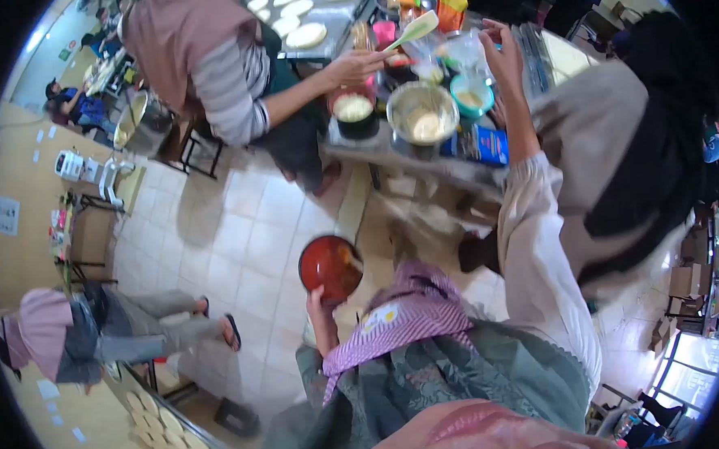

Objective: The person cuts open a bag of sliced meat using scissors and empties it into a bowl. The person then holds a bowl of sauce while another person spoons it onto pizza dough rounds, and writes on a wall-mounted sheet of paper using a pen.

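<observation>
My left hand (pixel 321 302) grips the rim of a red bowl (pixel 323 269) above the tiled floor. Inside the bowl a utensil with a pale handle leans at the right side. My right hand (pixel 507 54), in a white sleeve, is raised over the table, its fingers bent and apart, with nothing visible between them. To its left, a co-worker's hand (pixel 358 67) holds a pale green spatula (pixel 414 30). Below these hands stand a metal bowl (pixel 403 112) of creamy mixture, a turquoise bowl (pixel 483 96) and a dark pot (pixel 356 127) with pale contents.
A tray (pixel 334 43) holds flat pale rounds at the table's far left. A blue packet (pixel 485 145) lies near the table edge. Co-workers are on both sides of the table. Another person (pixel 121 326) stands at the left, near a rack of pale rounds (pixel 171 438).
</observation>
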`<state>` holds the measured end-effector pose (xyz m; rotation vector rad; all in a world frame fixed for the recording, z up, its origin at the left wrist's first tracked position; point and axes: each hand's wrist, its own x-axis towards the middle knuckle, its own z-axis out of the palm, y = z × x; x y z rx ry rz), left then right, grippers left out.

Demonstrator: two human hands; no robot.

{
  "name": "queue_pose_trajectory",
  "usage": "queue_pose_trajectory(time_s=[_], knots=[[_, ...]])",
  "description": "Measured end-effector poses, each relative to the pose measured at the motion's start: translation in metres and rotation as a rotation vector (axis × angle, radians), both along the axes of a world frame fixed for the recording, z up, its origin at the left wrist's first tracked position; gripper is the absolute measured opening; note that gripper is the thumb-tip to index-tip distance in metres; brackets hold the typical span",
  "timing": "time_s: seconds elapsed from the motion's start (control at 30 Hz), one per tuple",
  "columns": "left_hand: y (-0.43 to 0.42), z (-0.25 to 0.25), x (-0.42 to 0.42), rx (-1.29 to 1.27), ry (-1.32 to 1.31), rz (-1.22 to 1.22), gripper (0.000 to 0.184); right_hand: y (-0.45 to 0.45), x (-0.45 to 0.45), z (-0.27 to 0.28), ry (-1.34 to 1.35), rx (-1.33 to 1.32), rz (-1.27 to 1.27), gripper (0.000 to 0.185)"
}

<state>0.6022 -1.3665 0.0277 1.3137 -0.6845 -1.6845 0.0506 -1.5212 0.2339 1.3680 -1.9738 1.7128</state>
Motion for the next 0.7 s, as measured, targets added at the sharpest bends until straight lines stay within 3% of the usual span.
queue_pose_trajectory(time_s=[0.13, 0.17, 0.2, 0.23, 0.27, 0.33, 0.47, 0.6, 0.7], knots=[[-0.049, -0.053, 0.014, 0.006, -0.212, 0.095, 0.029, -0.162, -0.149, -0.033, 0.254, 0.352, -0.434, 0.047], [-0.063, -0.050, 0.014, 0.065, -0.045, 0.127, 0.027, -0.194, -0.176, -0.047, 0.256, 0.419, -0.487, 0.048], [-0.079, -0.031, -0.003, 0.059, -0.122, 0.174, 0.029, -0.220, -0.191, -0.050, 0.256, 0.487, -0.540, 0.050], [-0.094, -0.010, -0.018, 0.073, -0.032, 0.188, 0.031, -0.241, -0.204, -0.056, 0.248, 0.522, -0.550, 0.045], [-0.101, -0.036, -0.008, 0.132, -0.013, 0.306, 0.034, -0.263, -0.221, -0.065, 0.284, 0.569, -0.561, 0.048], [-0.125, -0.017, -0.029, 0.147, 0.036, 0.305, 0.034, -0.307, -0.259, -0.085, 0.369, 0.661, -0.572, 0.053], [-0.147, -0.008, -0.061, 0.079, -0.076, 0.350, 0.036, -0.366, -0.311, -0.123, 0.578, 0.788, -0.555, 0.052], [-0.176, 0.012, -0.097, 0.162, -0.070, 0.331, 0.040, -0.372, -0.312, -0.106, 0.462, 1.045, -0.441, 0.055], [-0.185, 0.011, -0.110, 0.201, -0.064, 0.325, 0.043, -0.368, -0.330, -0.104, 0.451, 1.019, -0.320, 0.053]])
